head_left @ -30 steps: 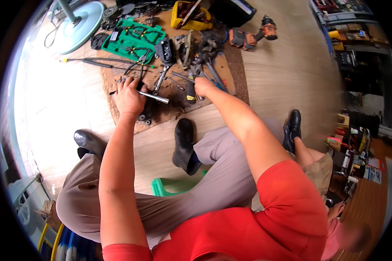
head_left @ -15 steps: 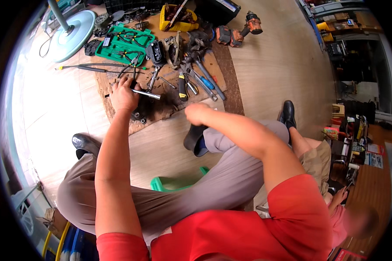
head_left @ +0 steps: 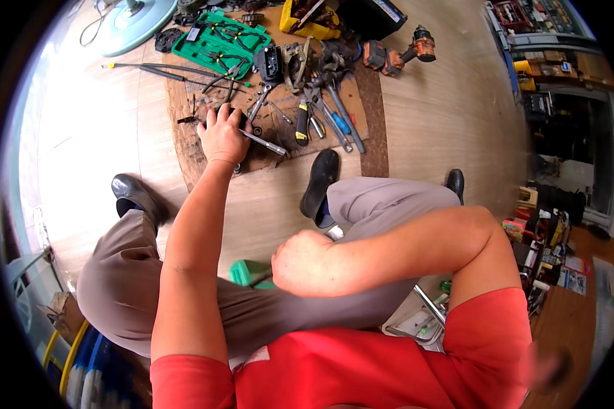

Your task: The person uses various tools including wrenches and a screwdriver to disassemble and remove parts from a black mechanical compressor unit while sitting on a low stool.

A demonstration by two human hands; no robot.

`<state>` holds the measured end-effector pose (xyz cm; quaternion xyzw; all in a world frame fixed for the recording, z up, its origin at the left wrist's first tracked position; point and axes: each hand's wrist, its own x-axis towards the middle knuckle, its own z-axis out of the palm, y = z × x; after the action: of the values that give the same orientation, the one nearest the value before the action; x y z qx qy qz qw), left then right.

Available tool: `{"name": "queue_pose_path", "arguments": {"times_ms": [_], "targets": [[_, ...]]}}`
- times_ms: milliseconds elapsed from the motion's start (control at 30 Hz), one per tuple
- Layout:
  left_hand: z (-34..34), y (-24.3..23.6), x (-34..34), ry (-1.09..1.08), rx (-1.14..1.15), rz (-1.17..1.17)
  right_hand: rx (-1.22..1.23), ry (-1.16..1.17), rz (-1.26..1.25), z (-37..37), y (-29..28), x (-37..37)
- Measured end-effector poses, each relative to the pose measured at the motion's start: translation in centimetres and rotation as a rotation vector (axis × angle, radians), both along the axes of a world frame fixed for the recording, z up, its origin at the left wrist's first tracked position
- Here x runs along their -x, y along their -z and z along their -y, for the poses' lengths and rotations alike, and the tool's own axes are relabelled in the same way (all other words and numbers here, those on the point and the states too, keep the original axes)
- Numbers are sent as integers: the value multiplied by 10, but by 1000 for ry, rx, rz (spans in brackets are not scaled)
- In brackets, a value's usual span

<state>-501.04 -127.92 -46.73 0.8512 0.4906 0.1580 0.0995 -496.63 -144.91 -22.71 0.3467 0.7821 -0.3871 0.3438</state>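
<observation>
My left hand [head_left: 226, 138] presses down on a dark, greasy part at the near edge of a stained cardboard sheet [head_left: 184, 153], its fingers spread over the top. The hand covers most of that part. From beside it a chrome tool bar [head_left: 266, 143] sticks out to the right, lying low over the cardboard. My right hand [head_left: 303, 264] is curled into a fist above my lap, well apart from the tools. Its fingertips face away, so whatever it may hold is hidden. Near my left hand lie a ratchet wrench [head_left: 259, 102] and a yellow-and-black handled knife [head_left: 302, 123].
Beyond the cardboard's near tools sit an open green plier case [head_left: 208, 44], a yellow container [head_left: 320, 28], and a hammer [head_left: 344, 116]. An orange cordless driver [head_left: 419, 46] stands on the floor at right. My shoes [head_left: 320, 180] flank the cardboard; a green stool [head_left: 245, 271] shows below.
My right hand has drawn back from near the cardboard toward my lap. The left hand stays on the dark part, fingers now more spread. The view has shifted, and my right foot has moved.
</observation>
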Motion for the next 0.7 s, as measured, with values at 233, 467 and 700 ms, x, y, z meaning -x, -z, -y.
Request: {"name": "queue_pose_path", "arguments": {"times_ms": [233, 467, 700], "targets": [[13, 3, 1, 7, 24, -8, -84, 91, 201, -31, 23, -17], [17, 6, 4, 7, 14, -2, 302, 38, 74, -22, 46, -17], [22, 9, 19, 46, 75, 22, -1, 205, 219, -39, 42, -39]]}}
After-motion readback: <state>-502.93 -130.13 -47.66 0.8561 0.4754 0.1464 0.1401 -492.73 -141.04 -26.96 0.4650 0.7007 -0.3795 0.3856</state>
